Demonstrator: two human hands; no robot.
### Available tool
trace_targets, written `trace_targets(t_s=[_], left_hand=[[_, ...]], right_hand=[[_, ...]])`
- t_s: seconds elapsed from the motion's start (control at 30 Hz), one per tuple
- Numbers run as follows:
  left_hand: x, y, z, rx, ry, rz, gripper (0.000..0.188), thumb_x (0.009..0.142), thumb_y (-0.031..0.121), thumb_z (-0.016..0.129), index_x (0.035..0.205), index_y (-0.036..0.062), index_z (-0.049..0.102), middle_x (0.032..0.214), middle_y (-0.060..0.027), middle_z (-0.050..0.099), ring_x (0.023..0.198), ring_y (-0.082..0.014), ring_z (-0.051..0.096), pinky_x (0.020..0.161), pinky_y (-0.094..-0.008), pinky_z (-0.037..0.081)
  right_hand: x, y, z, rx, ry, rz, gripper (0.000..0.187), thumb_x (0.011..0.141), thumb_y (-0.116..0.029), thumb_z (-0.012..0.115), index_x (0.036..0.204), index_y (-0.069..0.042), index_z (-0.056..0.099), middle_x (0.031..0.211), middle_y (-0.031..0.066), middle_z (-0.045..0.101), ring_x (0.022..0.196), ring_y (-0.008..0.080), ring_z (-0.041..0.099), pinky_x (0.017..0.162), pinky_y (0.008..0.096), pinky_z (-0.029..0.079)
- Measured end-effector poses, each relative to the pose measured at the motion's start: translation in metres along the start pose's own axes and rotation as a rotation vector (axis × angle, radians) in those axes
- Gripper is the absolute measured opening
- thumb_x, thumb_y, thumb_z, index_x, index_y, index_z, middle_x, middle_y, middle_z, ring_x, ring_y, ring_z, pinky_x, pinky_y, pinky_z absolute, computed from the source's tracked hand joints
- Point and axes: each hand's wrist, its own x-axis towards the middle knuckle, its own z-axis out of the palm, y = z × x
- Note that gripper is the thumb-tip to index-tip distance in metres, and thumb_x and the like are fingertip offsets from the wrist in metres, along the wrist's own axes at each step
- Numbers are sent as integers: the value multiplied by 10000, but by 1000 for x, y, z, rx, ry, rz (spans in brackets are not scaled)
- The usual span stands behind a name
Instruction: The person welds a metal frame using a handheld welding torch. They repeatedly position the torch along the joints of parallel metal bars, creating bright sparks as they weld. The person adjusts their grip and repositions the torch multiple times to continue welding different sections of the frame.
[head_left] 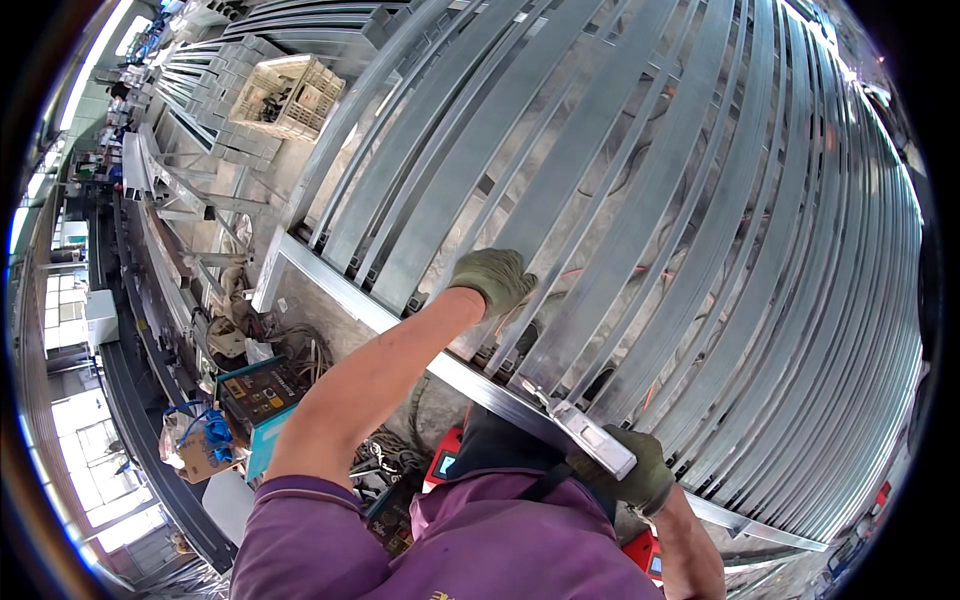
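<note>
1. At the far left, bright windows (85,430) are lining the workshop wall, and long dark beams (150,425) are running beside them.
2. A brown carton (205,462) is sitting near the beams, with a blue bag (217,430) showing at its top.
3. Just to the right, a dark printed box (262,390) is standing on the floor side of the frame.
4. Farther off, above that box in view, a cream plastic crate (312,100) is holding small dark pieces that are too small to identify.
5. A pale edge beam (345,293) is running slantwise along the near ends of the bars, passing in front of the person's waist.
6. The left hand (493,282), in an olive glove, is resting among the bars with its fingers curling downward; whether it is gripping one, I cannot tell.
7. The flat metal bars (575,190) are lying side by side with gaps between them, filling the middle and right of the view.
8. The right hand (645,472), also gloved, is gripping the near end of a silver boxy tool (592,438), whose narrow end is pointing toward the bars, above the edge beam.
</note>
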Motion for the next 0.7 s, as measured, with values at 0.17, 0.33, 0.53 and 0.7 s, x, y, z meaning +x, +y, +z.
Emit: trace_targets(t_s=[0.17,0.33,0.53,0.7], left_hand=[[-12,-33,-55,29,-64,-163,752,1078,713,519,1351,40,718,1316,-190,783,1262,-348,741,1078,-479,575],[0,-40,-39,106,-208,-83,777,1032,744,589,1380,68,748,1319,-167,795,1251,-338,754,1075,-471,583],[-4,-33,-34,45,-160,-133,767,1007,755,623,1334,77,770,1297,-161,802,1236,-332,759,1040,-469,597],[-4,-38,-33,6,-130,-143,763,986,763,653,1289,75,780,1263,-172,807,1192,-339,770,1008,-456,606]], right_hand=[[25,-25,-13,131,38,-45,426,907,-433,943,1200,-147,826,952,111,839,916,300,843,785,380,666],[55,-30,-15,13,158,-225,388,926,-392,925,1198,-128,841,949,133,830,863,331,828,735,401,649],[60,-10,1,30,163,-218,385,937,-390,913,1193,-113,830,944,137,822,851,334,819,732,416,640],[66,-21,9,227,54,-58,422,945,-400,907,1216,-90,813,968,131,833,914,314,829,796,405,650]])
